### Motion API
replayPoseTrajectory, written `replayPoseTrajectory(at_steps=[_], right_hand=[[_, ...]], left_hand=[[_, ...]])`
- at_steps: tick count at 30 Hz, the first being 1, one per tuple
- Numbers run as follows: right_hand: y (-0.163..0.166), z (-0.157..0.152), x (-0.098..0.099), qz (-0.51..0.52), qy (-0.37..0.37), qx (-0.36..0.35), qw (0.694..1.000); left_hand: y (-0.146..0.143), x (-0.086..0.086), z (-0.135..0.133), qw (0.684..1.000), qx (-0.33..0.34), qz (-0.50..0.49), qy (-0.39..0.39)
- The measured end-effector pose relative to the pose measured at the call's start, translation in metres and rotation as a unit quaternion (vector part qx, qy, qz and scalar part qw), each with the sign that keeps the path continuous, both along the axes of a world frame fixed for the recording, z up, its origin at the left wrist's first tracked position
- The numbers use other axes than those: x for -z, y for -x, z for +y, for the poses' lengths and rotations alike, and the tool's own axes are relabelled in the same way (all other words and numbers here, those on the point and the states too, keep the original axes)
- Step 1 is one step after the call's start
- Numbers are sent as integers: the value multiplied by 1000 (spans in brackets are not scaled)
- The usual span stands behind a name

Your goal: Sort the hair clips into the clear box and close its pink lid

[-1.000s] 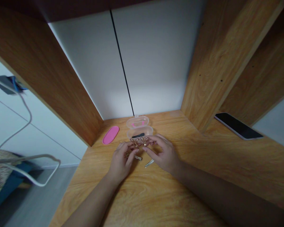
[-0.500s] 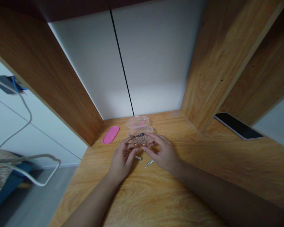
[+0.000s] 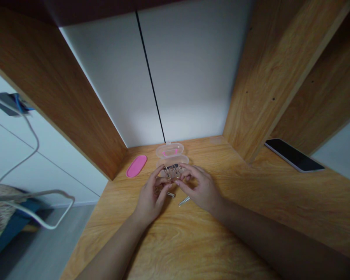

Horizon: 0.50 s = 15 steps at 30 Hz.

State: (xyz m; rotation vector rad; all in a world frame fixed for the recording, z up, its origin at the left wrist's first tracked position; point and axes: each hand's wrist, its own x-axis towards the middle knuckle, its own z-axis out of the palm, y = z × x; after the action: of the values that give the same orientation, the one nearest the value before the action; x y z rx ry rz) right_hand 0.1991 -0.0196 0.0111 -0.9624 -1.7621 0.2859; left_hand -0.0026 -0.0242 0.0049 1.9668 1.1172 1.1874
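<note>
My left hand and my right hand face each other over the wooden desk, fingers curled. Between them they pinch a cluster of bent, rose-gold wire pieces; their exact kind is too small to make out. Just behind lies an open, clear plastic case, its front part partly hidden by the hands. Pink bits show in its raised lid. Below the fingers, a small metal piece lies near my left hand. A slim silver piece rests beside my right hand, partly covered by it.
A pink oval tray or lid lies left of the case. At the right, a dark-screened phone rests by the wooden upright. White panels close off the back. A white cable hangs beyond the desk's left edge.
The fingers of my left hand have shifted slightly on the wire pieces, and the cluster has turned a little. My right hand stays nearly still.
</note>
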Motion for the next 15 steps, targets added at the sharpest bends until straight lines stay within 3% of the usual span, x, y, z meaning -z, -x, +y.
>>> replayPoseTrajectory(at_steps=[15], right_hand=[[0, 0, 1, -6, -5, 2, 1000]], left_hand=[[2, 3, 1, 1000, 5, -2, 8]])
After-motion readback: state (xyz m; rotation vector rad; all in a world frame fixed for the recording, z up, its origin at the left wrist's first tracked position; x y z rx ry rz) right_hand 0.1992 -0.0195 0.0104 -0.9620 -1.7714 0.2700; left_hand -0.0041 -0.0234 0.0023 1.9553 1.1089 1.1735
